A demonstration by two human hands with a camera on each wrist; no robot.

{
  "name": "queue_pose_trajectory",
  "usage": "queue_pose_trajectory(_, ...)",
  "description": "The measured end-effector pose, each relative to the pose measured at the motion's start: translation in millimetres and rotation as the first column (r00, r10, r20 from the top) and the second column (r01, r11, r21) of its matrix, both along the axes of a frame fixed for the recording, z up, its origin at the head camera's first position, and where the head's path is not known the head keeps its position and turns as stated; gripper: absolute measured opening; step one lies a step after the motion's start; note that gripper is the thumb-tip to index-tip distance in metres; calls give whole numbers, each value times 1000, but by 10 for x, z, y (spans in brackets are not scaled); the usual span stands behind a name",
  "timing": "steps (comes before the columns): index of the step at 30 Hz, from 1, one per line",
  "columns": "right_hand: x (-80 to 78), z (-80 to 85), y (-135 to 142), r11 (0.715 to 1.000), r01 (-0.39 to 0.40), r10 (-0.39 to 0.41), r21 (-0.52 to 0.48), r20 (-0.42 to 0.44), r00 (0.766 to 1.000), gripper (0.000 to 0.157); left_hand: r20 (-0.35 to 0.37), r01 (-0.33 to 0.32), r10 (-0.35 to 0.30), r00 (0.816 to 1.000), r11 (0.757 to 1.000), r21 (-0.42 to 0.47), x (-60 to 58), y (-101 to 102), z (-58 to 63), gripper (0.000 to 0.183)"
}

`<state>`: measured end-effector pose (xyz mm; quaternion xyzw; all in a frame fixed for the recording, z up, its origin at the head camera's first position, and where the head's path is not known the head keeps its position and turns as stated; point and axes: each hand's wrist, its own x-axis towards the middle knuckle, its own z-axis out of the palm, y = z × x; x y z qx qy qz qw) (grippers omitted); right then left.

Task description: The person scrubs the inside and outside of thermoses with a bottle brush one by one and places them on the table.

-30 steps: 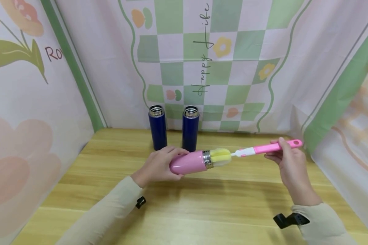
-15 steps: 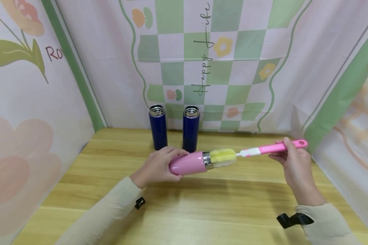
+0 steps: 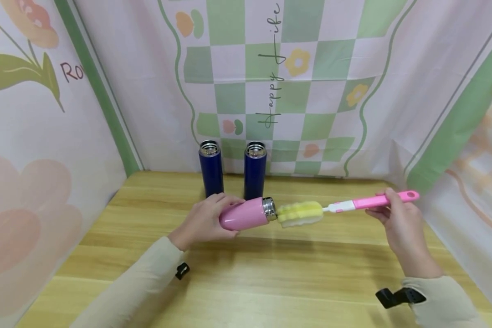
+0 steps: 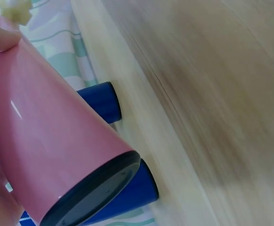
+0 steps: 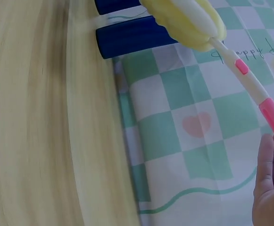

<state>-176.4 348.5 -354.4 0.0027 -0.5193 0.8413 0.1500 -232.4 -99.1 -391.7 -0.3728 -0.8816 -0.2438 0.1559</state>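
Note:
My left hand (image 3: 207, 219) grips a pink bottle (image 3: 246, 214) around its lower body, tilted so its steel mouth faces right. The bottle's dark base shows in the left wrist view. In my right hand (image 3: 403, 228) is a bottle brush (image 3: 377, 202), pinched by its pink handle. Its yellow and white sponge head (image 3: 301, 214) lies just outside the bottle, with the tip close to the rim; whether they touch I cannot tell. The right wrist view shows the sponge head (image 5: 188, 21) at its upper edge.
Two dark blue bottles, a left one (image 3: 211, 173) and a right one (image 3: 255, 173), stand uncapped behind the pink bottle on the wooden table (image 3: 270, 282). A patterned curtain (image 3: 328, 105) hangs along the table's back edge.
My right hand has moved right, drawing the brush's sponge head out of the pink bottle's mouth. The pink bottle has shifted slightly left and up with my left hand.

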Motion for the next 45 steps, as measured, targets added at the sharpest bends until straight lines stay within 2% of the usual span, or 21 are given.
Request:
queue_pose_trajectory(6,9,10,-14,999,7,-6,52,-17,1000,21,-4,-11,11,1000,999,33,-14,1,-12,66)
queue_pose_trajectory(11,33,33,-48,996,1,-2,88,9,1000,20,-12,-18,18,1000,998,56,-19,15,-19,67)
queue_pose_trajectory(18,39,37,-124,998,-44,45,39,-26,999,21,-17,-18,19,1000,999,37,-15,42,-24,67)
queue_pose_trajectory(23,36,46,-144,997,-49,52,51,-50,997,22,4,-25,25,1000,999,21,-2,42,-26,68)
queue_pose_trajectory(28,34,52,-153,995,-96,98,31,-87,991,24,-6,-20,20,1000,1000,11,7,45,-26,67)
queue_pose_trajectory(33,26,66,-195,991,-129,130,20,-170,977,26,-1,-11,10,1000,1000,-16,12,65,-44,67)
queue_pose_trajectory(39,9,72,-241,985,-170,167,16,-296,941,29,10,-2,3,1000,1000,-29,36,80,-44,68)
queue_pose_trajectory(45,4,70,-248,983,-183,179,21,-343,922,31,4,14,-14,1000,1000,-13,46,89,-30,68)
